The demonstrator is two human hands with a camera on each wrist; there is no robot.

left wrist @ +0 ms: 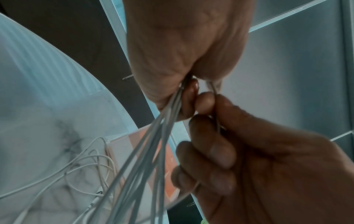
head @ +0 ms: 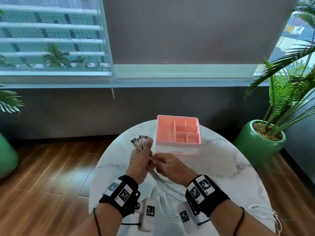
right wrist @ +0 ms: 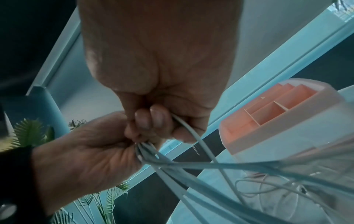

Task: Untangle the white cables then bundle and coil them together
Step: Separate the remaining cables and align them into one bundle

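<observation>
Several white cables (head: 157,178) are held as one bundle above the marble table (head: 221,159). My left hand (head: 142,155) grips the bundle near its top, and the connector ends (head: 139,141) fan out above its thumb. My right hand (head: 163,163) is close against the left and pinches a single cable (right wrist: 188,133) that runs through its curled fingers. In the left wrist view the bundle (left wrist: 149,151) hangs from the left fist (left wrist: 182,60), with the right hand (left wrist: 249,151) beside it. The loose lengths (left wrist: 86,163) lie in tangled loops on the table.
A pink organizer box (head: 178,133) with several compartments stands on the table just beyond my hands. A palm in a green pot (head: 260,142) is on the floor to the right. More cable (head: 260,208) trails toward the table's right edge.
</observation>
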